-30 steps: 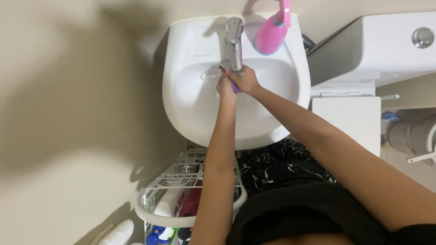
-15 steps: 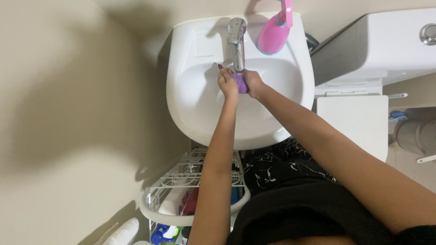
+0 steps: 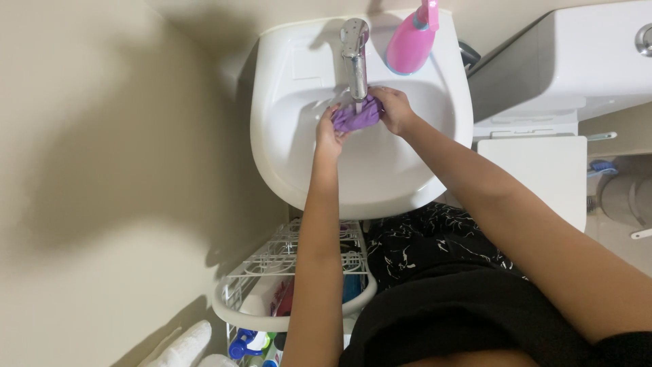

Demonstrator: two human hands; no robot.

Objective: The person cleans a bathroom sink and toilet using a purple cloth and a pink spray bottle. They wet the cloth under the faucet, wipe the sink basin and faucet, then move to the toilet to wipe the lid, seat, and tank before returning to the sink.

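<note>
From the head camera, looking straight down, both hands meet over the bowl of a white sink (image 3: 407, 183). The left hand (image 3: 329, 130) has its fingers closed on the near end of a purple cloth (image 3: 356, 115), and the right hand (image 3: 394, 109) is closed on the far end, so the cloth is bunched between them. The cloth sits directly beneath the spout of the chrome tap (image 3: 354, 54), touching a thin stream of water. A pink spray bottle (image 3: 411, 41) stands on the sink's back rim, just beside the tap. A white wire rack (image 3: 272, 272) with bottles stands under the sink. A white toilet (image 3: 564, 61) is near the sink on the right.
</note>
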